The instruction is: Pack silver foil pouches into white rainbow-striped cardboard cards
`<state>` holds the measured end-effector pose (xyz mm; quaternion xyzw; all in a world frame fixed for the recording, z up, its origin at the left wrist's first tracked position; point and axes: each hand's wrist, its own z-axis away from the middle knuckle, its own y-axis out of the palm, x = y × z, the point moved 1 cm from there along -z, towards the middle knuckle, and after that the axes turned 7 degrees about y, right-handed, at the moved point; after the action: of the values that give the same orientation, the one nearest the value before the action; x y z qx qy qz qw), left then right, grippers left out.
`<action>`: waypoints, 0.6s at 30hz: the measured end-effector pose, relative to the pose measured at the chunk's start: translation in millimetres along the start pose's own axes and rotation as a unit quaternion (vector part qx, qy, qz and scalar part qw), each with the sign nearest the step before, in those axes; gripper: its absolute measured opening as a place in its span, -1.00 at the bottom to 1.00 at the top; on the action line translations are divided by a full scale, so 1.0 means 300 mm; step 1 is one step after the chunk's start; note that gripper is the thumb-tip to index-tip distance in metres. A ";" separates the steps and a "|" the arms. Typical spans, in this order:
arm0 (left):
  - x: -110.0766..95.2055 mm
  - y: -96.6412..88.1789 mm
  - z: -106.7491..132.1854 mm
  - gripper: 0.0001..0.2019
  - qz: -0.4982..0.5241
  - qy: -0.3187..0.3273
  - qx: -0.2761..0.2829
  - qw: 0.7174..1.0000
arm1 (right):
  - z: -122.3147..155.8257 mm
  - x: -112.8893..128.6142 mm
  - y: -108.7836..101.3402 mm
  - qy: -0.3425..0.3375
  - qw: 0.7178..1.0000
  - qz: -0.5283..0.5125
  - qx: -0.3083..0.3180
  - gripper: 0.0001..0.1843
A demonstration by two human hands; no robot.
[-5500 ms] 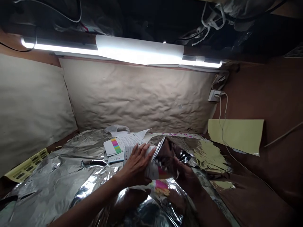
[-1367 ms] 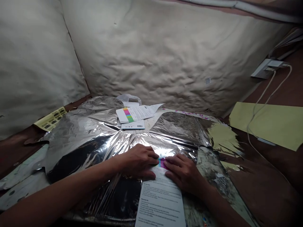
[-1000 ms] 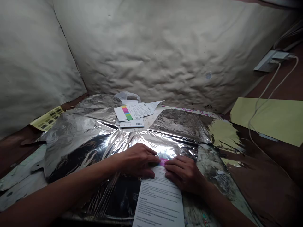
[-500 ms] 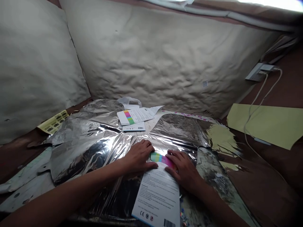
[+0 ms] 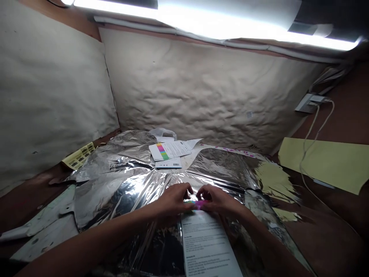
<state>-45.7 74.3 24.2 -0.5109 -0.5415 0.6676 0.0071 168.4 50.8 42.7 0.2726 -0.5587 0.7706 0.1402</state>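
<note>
Fingers (image 5: 186, 191) of left hand (image 5: 173, 200) and right hand (image 5: 220, 202) pinch the leaflet (image 5: 207, 246), lengthwise away, at its coloured far end.

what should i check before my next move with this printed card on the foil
1. Both hands at the card's coloured end: left hand and right hand meet on the printed card: ok.
2. Fingers pinching it or only pressing it: cannot tell.
3. Card lying text up on the foil sheet: ok.
4. Foil flat under the card: not ok, it is creased.
5. Spare cards at the back well apart from both hands: ok.
</note>
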 end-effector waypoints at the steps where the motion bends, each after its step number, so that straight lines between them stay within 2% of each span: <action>1: -0.002 0.002 0.005 -0.54 -0.031 0.011 -0.001 0.999 | 0.002 -0.003 0.004 0.009 1.000 0.007 -0.015 -0.70; 4: -0.012 0.000 0.019 -0.37 -0.083 0.036 0.037 0.995 | 0.018 -0.013 0.014 0.031 0.997 0.023 -0.062 -0.70; 7: -0.022 -0.010 0.027 -0.31 -0.080 0.038 0.074 0.993 | 0.036 -0.018 0.015 0.032 0.997 0.012 -0.068 -0.71; 13: -0.020 -0.004 0.018 -0.17 -0.080 0.007 0.050 0.995 | 0.037 -0.038 0.002 0.052 0.995 -0.082 0.008 -0.77; 18: 0.000 0.013 0.012 -0.15 -0.095 0.010 0.030 0.995 | 0.024 -0.090 -0.001 0.059 0.987 -0.144 0.041 -0.79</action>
<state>-46.2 70.1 21.1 -0.4632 -0.5670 0.6749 0.0916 192.3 46.7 29.2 0.3094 -0.4726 0.7795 0.2709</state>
